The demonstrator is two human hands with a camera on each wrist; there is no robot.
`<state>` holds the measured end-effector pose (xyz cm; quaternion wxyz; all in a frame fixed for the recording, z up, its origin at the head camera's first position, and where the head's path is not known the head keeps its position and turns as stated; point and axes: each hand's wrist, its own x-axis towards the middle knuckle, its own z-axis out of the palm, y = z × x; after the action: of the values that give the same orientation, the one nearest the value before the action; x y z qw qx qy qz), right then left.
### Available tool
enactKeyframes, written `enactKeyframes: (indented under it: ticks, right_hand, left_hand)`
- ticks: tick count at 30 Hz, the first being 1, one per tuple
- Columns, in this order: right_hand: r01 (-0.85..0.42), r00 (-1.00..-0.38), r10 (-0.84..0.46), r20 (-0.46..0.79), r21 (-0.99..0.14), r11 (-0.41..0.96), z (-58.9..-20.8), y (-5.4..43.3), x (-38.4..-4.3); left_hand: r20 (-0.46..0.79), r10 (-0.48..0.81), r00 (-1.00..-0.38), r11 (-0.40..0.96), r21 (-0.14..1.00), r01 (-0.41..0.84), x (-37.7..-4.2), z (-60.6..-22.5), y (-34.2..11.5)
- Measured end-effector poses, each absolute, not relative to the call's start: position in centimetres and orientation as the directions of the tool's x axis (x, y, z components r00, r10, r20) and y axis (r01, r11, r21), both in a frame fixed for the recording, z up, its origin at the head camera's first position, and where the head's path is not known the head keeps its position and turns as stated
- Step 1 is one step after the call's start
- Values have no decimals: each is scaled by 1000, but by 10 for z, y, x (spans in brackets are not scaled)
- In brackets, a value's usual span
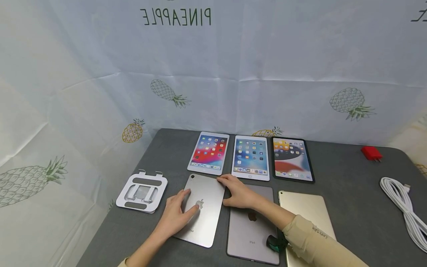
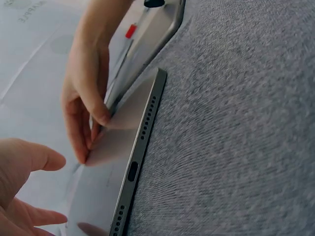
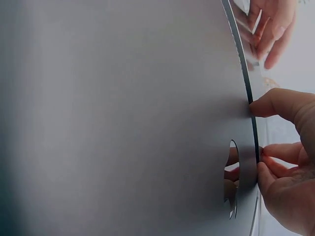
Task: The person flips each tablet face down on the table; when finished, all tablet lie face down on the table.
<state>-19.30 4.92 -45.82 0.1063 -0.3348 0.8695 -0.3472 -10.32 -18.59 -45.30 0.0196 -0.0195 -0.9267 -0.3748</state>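
A silver iPad (image 1: 204, 211) lies back side up on the dark table, its camera at the top left corner. My left hand (image 1: 178, 211) is at its left side, thumb and fingers spread apart, the thumb over the logo. In the left wrist view, the left thumb (image 2: 44, 160) appears clear of the surface. With bent fingers and thumb, my right hand (image 1: 238, 193) holds the iPad's upper right corner. Below the right forearm lies a grey iPad (image 1: 250, 222), also face down; its back fills most of the right wrist view.
Behind, in a row, are a white tablet with a red screen (image 1: 208, 153), a white tablet with a blue screen (image 1: 250, 157) and a black-framed tablet (image 1: 293, 159). A gold tablet (image 1: 307, 207), folding stand (image 1: 141, 191), red charger (image 1: 371, 152) and white cable (image 1: 405, 211) lie around.
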Motion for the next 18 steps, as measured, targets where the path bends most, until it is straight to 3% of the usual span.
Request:
enactKeyframes:
  ticks: [18]
  right_hand:
    - [-513,-741,-669,49,-685,517,-460,50,-191]
  left_hand:
    - [-23,120,-992,733,677,73,-98,-449,-177]
